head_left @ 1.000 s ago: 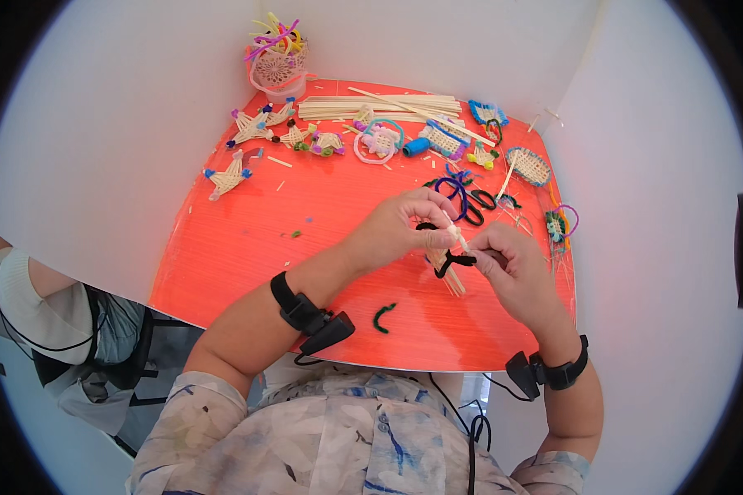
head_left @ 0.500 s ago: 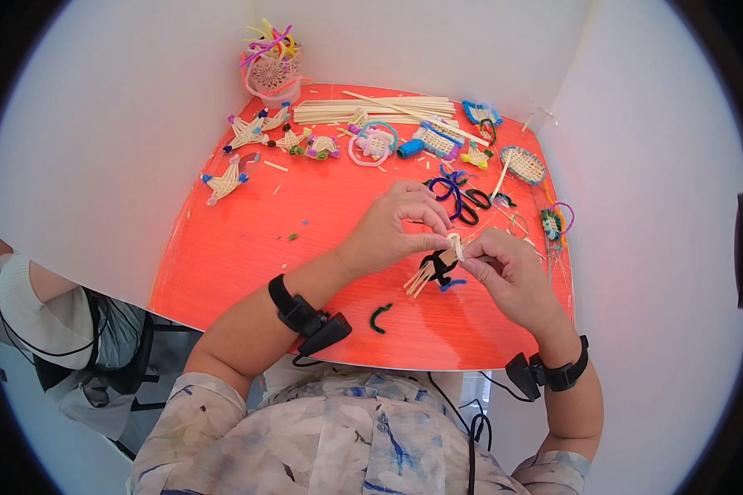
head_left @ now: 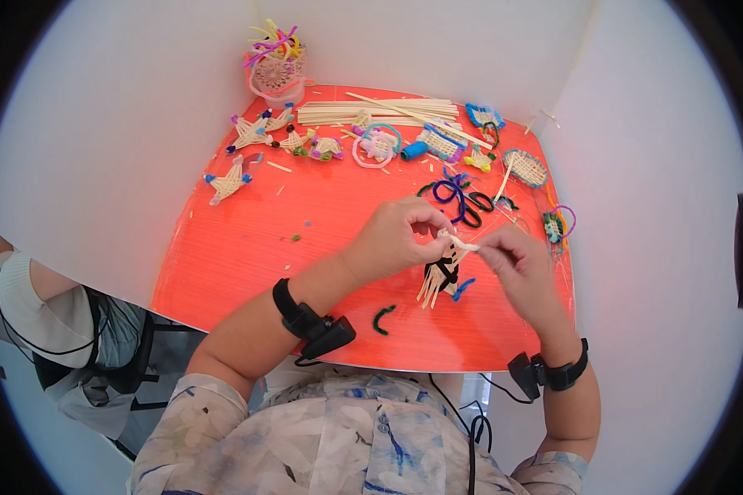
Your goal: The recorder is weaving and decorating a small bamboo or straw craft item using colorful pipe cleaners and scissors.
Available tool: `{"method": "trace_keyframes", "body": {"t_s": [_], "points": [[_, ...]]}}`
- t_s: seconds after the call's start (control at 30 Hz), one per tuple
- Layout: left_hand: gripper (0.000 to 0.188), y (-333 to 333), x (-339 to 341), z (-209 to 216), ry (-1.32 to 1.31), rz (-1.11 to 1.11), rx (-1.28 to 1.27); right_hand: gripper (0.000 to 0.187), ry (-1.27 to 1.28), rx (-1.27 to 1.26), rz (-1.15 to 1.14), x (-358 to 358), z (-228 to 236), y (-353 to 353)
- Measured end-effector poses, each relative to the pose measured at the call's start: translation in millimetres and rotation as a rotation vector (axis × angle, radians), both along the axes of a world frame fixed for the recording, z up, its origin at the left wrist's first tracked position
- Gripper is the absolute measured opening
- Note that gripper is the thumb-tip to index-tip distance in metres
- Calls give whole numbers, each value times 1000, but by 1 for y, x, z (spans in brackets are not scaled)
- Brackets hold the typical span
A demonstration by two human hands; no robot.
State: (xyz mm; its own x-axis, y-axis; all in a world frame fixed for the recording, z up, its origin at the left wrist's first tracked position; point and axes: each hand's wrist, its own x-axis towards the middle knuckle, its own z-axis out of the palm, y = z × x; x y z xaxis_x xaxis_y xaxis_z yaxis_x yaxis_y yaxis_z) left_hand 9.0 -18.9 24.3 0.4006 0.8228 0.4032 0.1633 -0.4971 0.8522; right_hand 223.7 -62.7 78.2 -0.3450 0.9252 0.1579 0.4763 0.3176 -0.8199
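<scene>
And here in the centre right of the frame, both hands are at work close together! The left hand [head_left: 398,237] pinches one end of a short white strand [head_left: 464,244], and the right hand [head_left: 516,262] has fingertips closed on the other, the strand stretched between them. Right below it, there's the woven piece [head_left: 434,280], pale strips fanning toward the bottom of the frame, a black fuzzy stem [head_left: 447,270] crossing over it, and a blue fuzzy stem [head_left: 464,289] poking out at its lower right. How strand and weave join is too small to tell.

Down at lower centre, a curved green stem [head_left: 379,321] lies alone on the red worktop [head_left: 248,256]. Just above the hands, black-handled scissors [head_left: 480,202] sit beside a purple loop [head_left: 448,200]. Look to the upper centre: a bundle of pale strips [head_left: 371,111] lies along the back, with a blue roll [head_left: 414,151] in front. Upper left, the pink basket [head_left: 276,78] is crammed with colourful stems, and a star with blue tips [head_left: 227,180] lies below. Over at upper right, an oval woven mat [head_left: 527,168] rests near the edge!
</scene>
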Motion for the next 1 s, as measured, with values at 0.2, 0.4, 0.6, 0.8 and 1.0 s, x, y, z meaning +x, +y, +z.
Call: {"method": "trace_keyframes", "body": {"t_s": [0.2,0.4,0.6,0.8,1.0], "points": [[9,-2,0,1,-49,172,-68,8,-37,155,-181,32,-3,18],[6,0,-5,9,-68,238,-161,10,116,125,-312,46,-12,18],[6,13,-30,12,-240,258,-268,12,270,61,-411,45,-35,21],[7,9,-52,14,-356,278,-285,11,95,116,-283,25,-43,42],[8,6,-44,5,-352,288,-378,19,-385,420,-278,21,-70,101]]}}
